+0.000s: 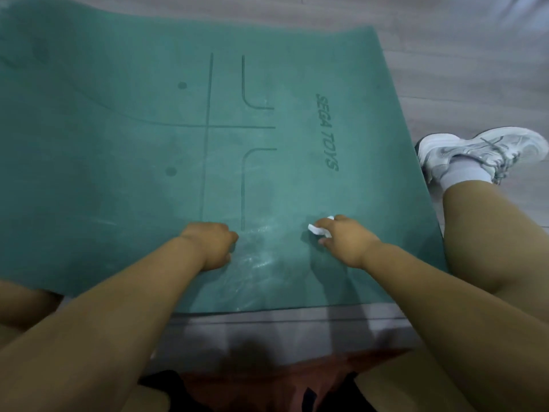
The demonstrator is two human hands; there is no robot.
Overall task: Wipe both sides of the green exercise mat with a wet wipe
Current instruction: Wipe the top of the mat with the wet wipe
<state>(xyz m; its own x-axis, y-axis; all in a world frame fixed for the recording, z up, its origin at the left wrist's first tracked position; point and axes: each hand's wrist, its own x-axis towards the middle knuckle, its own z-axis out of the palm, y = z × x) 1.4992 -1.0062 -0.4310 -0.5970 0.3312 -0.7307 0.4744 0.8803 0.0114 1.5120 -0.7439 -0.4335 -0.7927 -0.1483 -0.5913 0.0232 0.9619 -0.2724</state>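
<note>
Hands [282, 242] on green mat [118, 129] (R w/ wipe [315, 229])

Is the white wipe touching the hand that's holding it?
Touching. The head view shows the right hand with its fingers curled around the white wipe, pinching it against the green mat.

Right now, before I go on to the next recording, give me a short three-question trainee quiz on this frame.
1. True or false: the right hand holds the wet wipe.
2. What rests under the left hand? A) green mat B) white shoe C) grey floor
3. Fill in: the mat's printed words read "SEGA ____".

Key: 1 true; 2 A; 3 TOYS.
</note>
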